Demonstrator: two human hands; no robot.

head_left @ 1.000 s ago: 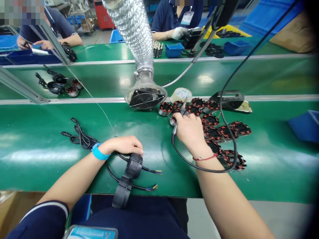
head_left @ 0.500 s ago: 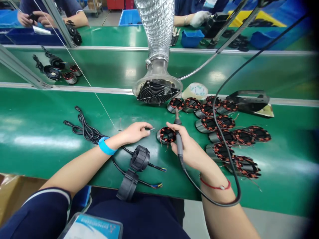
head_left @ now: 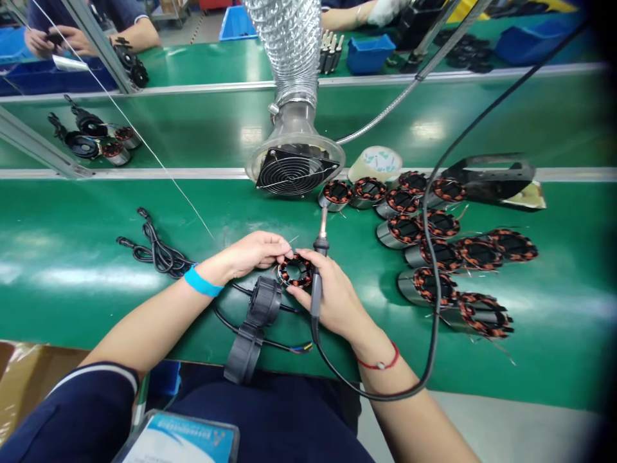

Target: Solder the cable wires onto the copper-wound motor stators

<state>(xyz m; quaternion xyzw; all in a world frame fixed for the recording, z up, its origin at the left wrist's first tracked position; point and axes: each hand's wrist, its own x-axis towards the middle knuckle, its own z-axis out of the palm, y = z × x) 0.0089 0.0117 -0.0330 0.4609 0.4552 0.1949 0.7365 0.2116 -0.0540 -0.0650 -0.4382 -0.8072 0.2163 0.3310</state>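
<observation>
My right hand (head_left: 330,292) grips a copper-wound stator (head_left: 295,271) by its side and also holds a soldering iron (head_left: 317,283), its tip pointing away from me. My left hand (head_left: 258,254) is closed at the stator's left rim, its thumb and fingertips pinching a thin wire (head_left: 293,240). Just below are two black round housings (head_left: 264,301) (head_left: 243,354) with black cables and bare coloured wire ends. A blue band is round my left wrist.
Several copper-wound stators (head_left: 436,254) stand at the right. A fan hood (head_left: 296,170) hangs over the bench (head_left: 96,257), near a tape roll (head_left: 375,164). Coiled black cables (head_left: 161,251) lie left. The iron's cord loops over my right forearm. Across the bench, a person's hands (head_left: 62,42) show.
My right hand has moved left with the stator and the soldering iron. The stator now meets my left hand's fingertips. The camera view has shifted slightly.
</observation>
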